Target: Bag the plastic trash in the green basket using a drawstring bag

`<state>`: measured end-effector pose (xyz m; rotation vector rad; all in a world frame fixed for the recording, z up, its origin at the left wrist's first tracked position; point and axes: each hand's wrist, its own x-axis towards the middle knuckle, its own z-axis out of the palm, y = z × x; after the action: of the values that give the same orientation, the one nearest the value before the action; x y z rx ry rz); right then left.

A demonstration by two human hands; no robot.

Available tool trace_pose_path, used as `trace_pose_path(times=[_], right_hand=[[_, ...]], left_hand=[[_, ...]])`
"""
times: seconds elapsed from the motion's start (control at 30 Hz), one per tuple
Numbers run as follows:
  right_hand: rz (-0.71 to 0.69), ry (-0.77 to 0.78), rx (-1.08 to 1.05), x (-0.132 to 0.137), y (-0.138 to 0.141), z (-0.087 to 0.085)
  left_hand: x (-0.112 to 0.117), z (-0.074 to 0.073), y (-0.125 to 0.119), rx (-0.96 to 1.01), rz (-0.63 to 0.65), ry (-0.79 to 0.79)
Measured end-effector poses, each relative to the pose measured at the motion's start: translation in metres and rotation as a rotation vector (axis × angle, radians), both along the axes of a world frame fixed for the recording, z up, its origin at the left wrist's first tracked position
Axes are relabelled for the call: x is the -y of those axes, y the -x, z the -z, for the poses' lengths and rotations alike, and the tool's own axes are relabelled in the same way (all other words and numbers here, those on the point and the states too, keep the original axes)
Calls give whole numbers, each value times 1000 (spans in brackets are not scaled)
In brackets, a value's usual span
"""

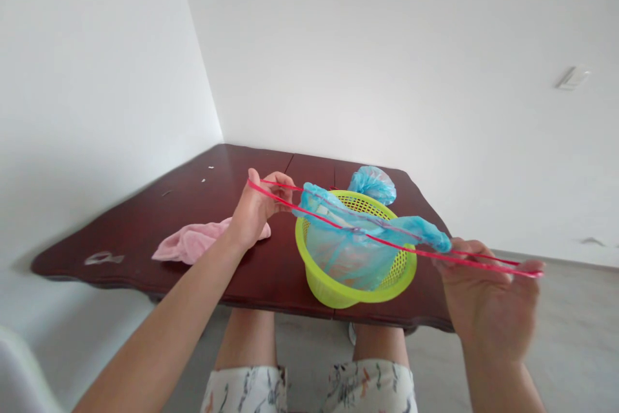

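The person's left hand [261, 203] and right hand [488, 300] each pinch one end of a thin red elastic band [382, 242], fingers nearly closed, stretching it across a lime-green perforated plastic basket [333, 292] lined with a crumpled blue plastic bag [348, 258]. The basket sits mid-table on a dark red wooden table [271, 284], a pink cloth [193, 240] just left. The band looks light and springy, best held at its ends; the bag looks soft and slippery.
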<state>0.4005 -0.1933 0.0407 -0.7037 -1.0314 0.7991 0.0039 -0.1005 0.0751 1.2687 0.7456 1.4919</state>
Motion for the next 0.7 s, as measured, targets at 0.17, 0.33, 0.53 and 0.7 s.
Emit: trace_pose_path(times=[0.17, 0.33, 0.53, 0.7], right_hand=[[5, -131, -14, 3, -8, -10], [229, -286, 28, 3, -11, -23], [227, -334, 190, 1, 12, -72], [65, -166, 143, -12, 44, -108]], left_hand=[[6, -6, 3, -43, -72, 40], [23, -30, -1, 59, -79, 20], [37, -69, -28, 232, 50, -44], [38, -80, -62, 155, 292, -172]])
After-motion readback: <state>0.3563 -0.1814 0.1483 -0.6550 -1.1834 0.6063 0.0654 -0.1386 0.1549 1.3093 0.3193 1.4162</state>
